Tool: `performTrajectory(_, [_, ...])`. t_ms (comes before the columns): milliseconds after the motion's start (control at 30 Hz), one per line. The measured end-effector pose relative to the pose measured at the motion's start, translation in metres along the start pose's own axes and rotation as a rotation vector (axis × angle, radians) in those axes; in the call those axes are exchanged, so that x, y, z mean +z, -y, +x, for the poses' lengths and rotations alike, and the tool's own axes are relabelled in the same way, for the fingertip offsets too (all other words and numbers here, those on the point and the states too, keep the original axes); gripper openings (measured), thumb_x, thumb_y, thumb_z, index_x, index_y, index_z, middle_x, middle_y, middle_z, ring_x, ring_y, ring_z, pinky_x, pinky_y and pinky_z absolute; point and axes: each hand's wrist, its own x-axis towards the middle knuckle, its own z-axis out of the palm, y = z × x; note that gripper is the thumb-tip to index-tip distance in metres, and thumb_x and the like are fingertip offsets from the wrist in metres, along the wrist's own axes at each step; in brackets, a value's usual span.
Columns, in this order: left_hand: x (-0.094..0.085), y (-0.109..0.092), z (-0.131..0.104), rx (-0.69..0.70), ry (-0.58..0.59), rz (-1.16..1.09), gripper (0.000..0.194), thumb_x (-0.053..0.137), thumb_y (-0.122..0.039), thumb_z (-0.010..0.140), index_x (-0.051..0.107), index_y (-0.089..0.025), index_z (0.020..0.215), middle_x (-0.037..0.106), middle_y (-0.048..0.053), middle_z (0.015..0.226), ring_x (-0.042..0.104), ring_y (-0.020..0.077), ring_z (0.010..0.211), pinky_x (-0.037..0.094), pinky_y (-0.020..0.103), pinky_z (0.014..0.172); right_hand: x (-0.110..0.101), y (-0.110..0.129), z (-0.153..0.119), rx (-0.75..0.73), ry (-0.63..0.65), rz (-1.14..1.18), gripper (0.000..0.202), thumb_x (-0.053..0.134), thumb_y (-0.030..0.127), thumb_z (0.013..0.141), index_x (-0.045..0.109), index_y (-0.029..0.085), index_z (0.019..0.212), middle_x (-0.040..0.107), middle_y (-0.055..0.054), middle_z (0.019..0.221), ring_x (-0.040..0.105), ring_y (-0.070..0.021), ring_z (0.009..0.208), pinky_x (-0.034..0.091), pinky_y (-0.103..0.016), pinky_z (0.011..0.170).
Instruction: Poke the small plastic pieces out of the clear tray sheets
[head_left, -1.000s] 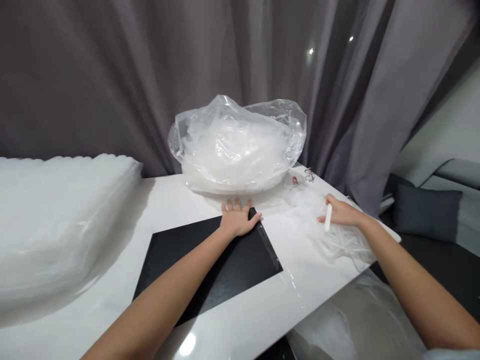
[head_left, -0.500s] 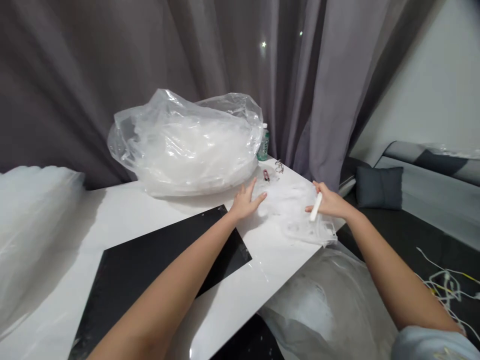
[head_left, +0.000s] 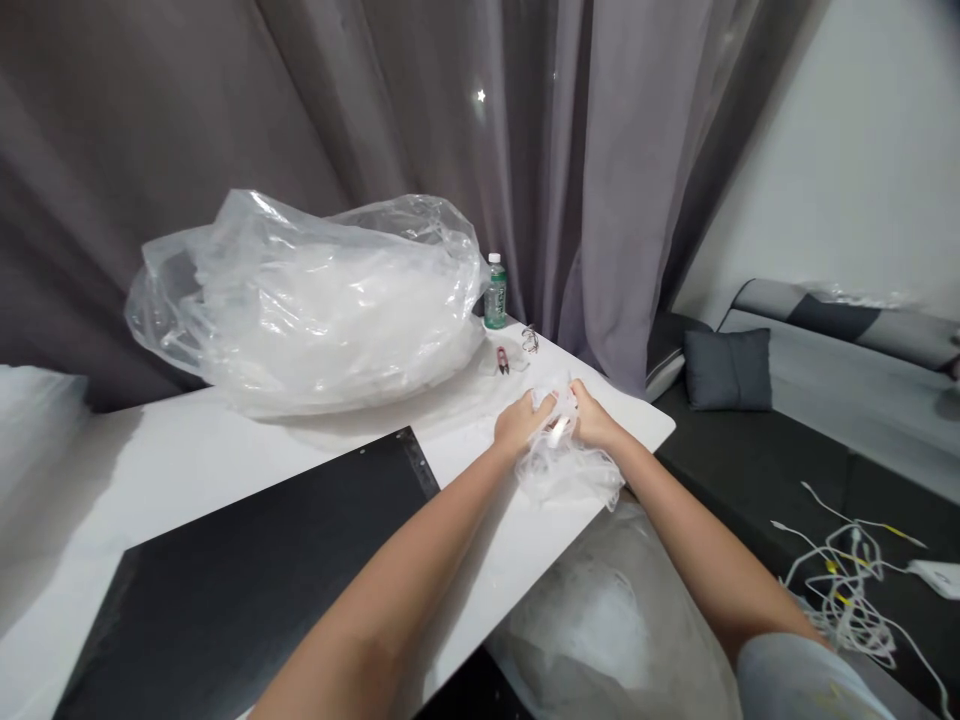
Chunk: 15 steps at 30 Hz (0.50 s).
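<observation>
Near the table's right corner, a crumpled bundle of thin, see-through white plastic [head_left: 568, 475] is squeezed between my hands. My left hand [head_left: 517, 424] has its fingers closed round the bundle's left side. From the right, my right hand [head_left: 594, 418] grips the same bundle, its fingers partly hidden in the folds. A small white stick-like piece [head_left: 558, 431] shows between the hands; which hand bears it I cannot tell. Just beyond them lie small thread snips [head_left: 502, 360] with reddish handles.
A big clear bag [head_left: 322, 320] of white stuff fills the table's back, beside a green-labelled bottle [head_left: 495, 292] and some thin wire [head_left: 530, 340]. A black board [head_left: 255, 580] lies at front left. Below the edge is a large plastic bag [head_left: 607, 620]; white cables [head_left: 847, 590] lie right.
My hands have come together from either side, and the plastic that lay spread on the table is now bunched between them. The view has turned somewhat to the right.
</observation>
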Motion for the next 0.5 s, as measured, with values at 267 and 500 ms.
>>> performTrajectory(267, [0.017,-0.014,-0.053,-0.026,0.037,-0.249,0.034,0.053,-0.045,0.090,0.061,-0.015,0.103,0.066,0.007,0.098,0.062,0.0203,0.091,0.047,0.039,0.085,-0.017,0.011,-0.071,-0.061,-0.014,0.179,0.045,0.066,0.035,0.061,0.030,0.025,0.085,0.052,0.004,0.077,0.052,-0.0149,0.066,0.045,-0.028,0.062])
performTrajectory(500, [0.060,-0.040,-0.135,0.042,0.117,-0.562,0.029,0.060,-0.027,0.079,0.056,-0.021,0.107,0.067,0.003,0.102,0.063,0.0207,0.094,0.047,0.030,0.084,-0.039,0.004,-0.185,0.039,-0.127,0.066,0.041,0.063,0.030,0.061,0.026,0.025,0.078,0.044,0.007,0.066,0.044,-0.0131,0.057,0.038,-0.025,0.055])
